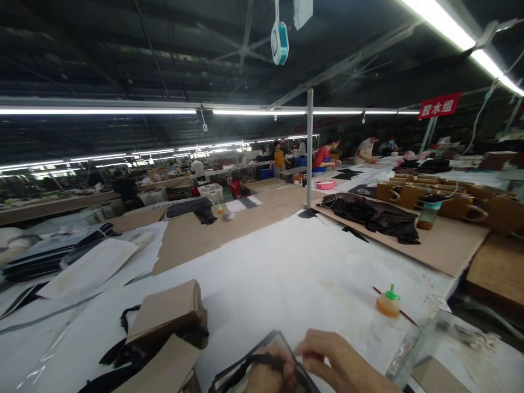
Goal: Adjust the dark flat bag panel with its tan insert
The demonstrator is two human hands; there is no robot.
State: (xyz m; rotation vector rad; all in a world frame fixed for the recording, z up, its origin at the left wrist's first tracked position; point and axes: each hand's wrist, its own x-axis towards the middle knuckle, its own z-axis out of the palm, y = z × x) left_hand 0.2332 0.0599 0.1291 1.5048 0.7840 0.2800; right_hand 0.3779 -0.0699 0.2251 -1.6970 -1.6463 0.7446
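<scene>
Black-edged panel (266, 355) lies pinched between both hands, left (268, 376) and right (335, 363) grip clamped on it.

Orange glue bottle (387, 304) with green cap; brown cardboard stack (166, 314); black fabric pile (376, 214); pink bowl (326, 184).

An orange glue bottle (388, 303) stands beside a red brush (403, 314); cardboard stacks (166, 316) sit left, dark fabric (376, 215) lies beyond.
</scene>
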